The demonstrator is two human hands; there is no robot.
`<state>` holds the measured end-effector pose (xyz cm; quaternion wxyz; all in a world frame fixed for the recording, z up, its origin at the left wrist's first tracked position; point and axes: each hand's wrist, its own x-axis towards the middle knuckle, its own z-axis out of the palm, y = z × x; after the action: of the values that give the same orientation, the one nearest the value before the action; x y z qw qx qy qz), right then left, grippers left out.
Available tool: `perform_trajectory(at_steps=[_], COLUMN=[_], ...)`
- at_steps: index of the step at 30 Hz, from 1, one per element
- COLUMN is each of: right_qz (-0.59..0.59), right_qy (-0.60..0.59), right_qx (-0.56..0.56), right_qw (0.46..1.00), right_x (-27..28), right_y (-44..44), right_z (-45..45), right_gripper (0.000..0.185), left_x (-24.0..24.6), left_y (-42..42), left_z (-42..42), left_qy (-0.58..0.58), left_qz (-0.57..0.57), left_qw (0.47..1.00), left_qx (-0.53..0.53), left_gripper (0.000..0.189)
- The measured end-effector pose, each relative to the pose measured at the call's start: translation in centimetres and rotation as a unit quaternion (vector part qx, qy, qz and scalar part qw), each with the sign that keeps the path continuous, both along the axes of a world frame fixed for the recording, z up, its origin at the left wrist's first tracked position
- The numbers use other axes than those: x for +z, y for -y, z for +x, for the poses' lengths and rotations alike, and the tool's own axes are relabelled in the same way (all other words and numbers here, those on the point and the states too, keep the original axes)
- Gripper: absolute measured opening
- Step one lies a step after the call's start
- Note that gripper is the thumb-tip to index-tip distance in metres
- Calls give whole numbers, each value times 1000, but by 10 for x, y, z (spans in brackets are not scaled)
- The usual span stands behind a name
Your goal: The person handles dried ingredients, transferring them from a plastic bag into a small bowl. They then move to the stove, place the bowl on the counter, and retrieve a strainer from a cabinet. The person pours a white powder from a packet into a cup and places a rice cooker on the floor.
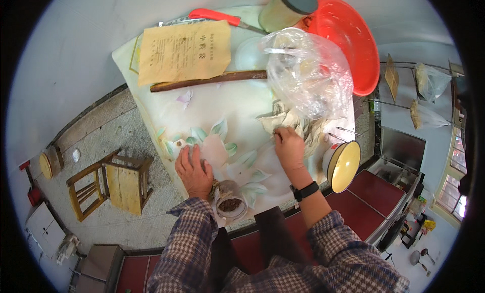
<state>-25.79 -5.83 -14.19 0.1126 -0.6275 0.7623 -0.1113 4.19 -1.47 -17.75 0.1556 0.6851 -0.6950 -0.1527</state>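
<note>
My right hand (289, 148), with a dark band on its wrist, has its fingers bunched on the near edge of a crumpled off-white cloth (282, 120). My left hand (194, 172) rests palm down near the table's left edge, fingers apart and nothing in it. Just right of that wrist is a small clear container (228, 190) with dark brown bits inside. Beneath both hands spreads a pale, flower-patterned tabletop (227, 103). A yellow-lined enamel bowl (344, 166) sits tilted to the right of my right hand.
Beyond the cloth lie a clear plastic bag (308, 75) and a red basin (356, 46). A dark wooden stick (208, 81) borders a printed brown paper bag (185, 52). Behind are a red-handled knife (216, 16) and a lidded jar (284, 10). A wooden chair (123, 187) stands left.
</note>
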Motion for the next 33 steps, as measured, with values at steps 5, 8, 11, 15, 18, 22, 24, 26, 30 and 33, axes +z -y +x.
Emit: perform_trajectory(at_steps=[5,8,11,15,18,22,24,26,30,33], right_qz=[0,48,92,75,83,108,110,115,123,112], right_qy=[163,273,324,308,293,270,225,166,155,144], right_qx=[-56,-60,84,186,124,67,115,177,175,152], right_qw=[985,959,938,930,945,954,961,963,964,971], right_x=[28,79,126,142,127,67,34,12,-4,9], right_y=[-4,-33,-71,-90,-86,-72,-71,-75,-80,-71], right_z=[10,40,82,117,109,92,89,87,92,93], right_gripper=[7,13,19,22,22,16,13,11,12,7], left_x=[-2,-2,-1,-1,-1,-2,-3,-3,-3,-3], left_y=[-1,-2,-2,-1,-1,-1,-1,-2,-2,-1], left_z=[1,2,3,3,2,2,2,2,0,-1], left_qy=[-1,-10,-13,-8,-7,4,5,8,10,5], left_qz=[7,0,-11,-8,-8,-4,1,4,4,-1], left_qw=[1000,1000,1000,1000,1000,1000,1000,1000,1000,1000], left_qx=[5,6,2,1,1,5,4,4,6,6], left_gripper=[56,57,57,58,57,57,57,57,56,56])
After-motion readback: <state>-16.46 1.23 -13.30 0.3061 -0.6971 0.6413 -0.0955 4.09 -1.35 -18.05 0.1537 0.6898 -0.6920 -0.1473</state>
